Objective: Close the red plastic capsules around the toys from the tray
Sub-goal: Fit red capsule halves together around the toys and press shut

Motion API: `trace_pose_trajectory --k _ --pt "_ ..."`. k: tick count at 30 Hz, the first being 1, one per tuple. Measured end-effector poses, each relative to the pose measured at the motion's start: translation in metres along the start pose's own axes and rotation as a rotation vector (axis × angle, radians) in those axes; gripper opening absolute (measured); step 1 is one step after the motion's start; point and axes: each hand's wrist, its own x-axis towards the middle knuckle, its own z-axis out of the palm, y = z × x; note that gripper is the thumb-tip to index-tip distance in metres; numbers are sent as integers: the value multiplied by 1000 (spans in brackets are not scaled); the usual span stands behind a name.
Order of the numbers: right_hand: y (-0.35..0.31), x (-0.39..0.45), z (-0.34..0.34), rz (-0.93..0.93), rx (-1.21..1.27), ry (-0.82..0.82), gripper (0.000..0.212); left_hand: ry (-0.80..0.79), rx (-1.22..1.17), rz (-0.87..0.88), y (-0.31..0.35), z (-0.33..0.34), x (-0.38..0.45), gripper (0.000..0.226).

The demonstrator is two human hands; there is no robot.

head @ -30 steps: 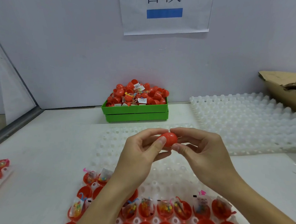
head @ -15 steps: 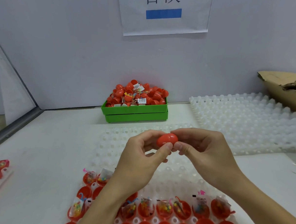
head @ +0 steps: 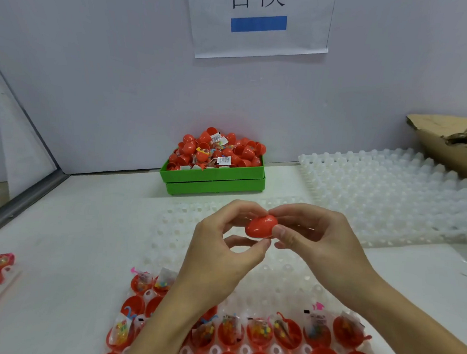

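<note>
White table held a tray (head: 297,280) where many open capsule halves (head: 257,334) with toys waited, while the left hand (head: 218,256) and right hand (head: 316,238) pinched one closed red capsule (head: 260,226).

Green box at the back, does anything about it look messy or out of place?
The green box is heaped above its rim with red capsules and toy packets, though none has spilled onto the table. Nothing else there looks odd.
</note>
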Motion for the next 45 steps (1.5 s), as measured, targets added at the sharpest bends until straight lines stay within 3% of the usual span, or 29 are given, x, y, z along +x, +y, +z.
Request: trace_pose_trajectory --k 3,7,11,14,20,23,29,34,37,41,45 --pt "-1 -1 0 -73 -48 46 28 34 -137 -125 1 -1 2 31" --pt "-2 -3 1 -146 -152 41 31 -43 -287 -218 2 -2 2 21" --pt "-2 -4 1 -181 -274 20 38 -4 -174 -154 -1 -2 2 18" --pt "1 -3 2 -118 -274 7 31 36 -84 -112 -2 -1 2 14" --pt "5 -1 2 109 118 -49 21 59 -11 -78 0 -1 2 19" --pt "5 -2 2 131 196 -80 29 64 19 -82 2 -2 2 17" --pt "-3 -4 1 28 -106 -125 34 15 77 -138 0 -5 0 12" --pt "-14 5 -15 56 -182 45 19 41 86 -140 0 -5 0 34" --pt "-15 17 -36 138 18 202 11 74 87 -111 1 -7 -1 31" --pt "-10 48 -74 260 338 328 15 82 72 -98 1 -7 -1 25" --pt "-10 102 -122 248 499 479 18 73 57 -110 2 -4 0 28"
